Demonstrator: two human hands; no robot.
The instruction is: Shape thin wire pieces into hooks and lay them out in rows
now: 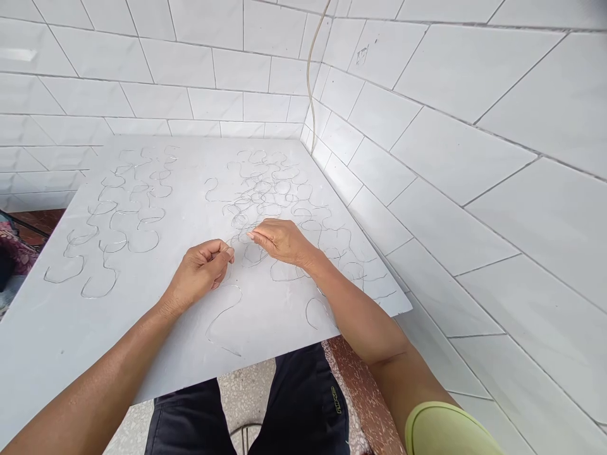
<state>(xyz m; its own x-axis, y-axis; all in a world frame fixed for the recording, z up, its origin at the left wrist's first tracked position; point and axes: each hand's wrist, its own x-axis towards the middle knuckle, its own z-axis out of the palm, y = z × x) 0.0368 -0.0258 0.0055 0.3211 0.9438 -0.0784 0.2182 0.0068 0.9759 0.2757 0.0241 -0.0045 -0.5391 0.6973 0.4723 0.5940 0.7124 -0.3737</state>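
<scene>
My left hand [207, 266] is closed in a pinch near the middle of the white board, and a thin bent wire shows at its fingertips. Just to its right, my right hand [281, 240] hovers over a tangle of wires [265, 189] with thumb and fingers pressed together; I cannot make out what is between them. The fingertips of both hands are a short way apart. A single curved wire [241, 297] lies below my left hand. Another hook-shaped wire [307, 311] rests beside my right forearm, which hides part of the pile.
S-shaped wires [112, 240] lie in loose rows on the left of the white board [180, 341]. White tiled walls [455, 158] close in the back and right sides. A pale cable [309, 76] hangs in the corner. My legs are below the front edge.
</scene>
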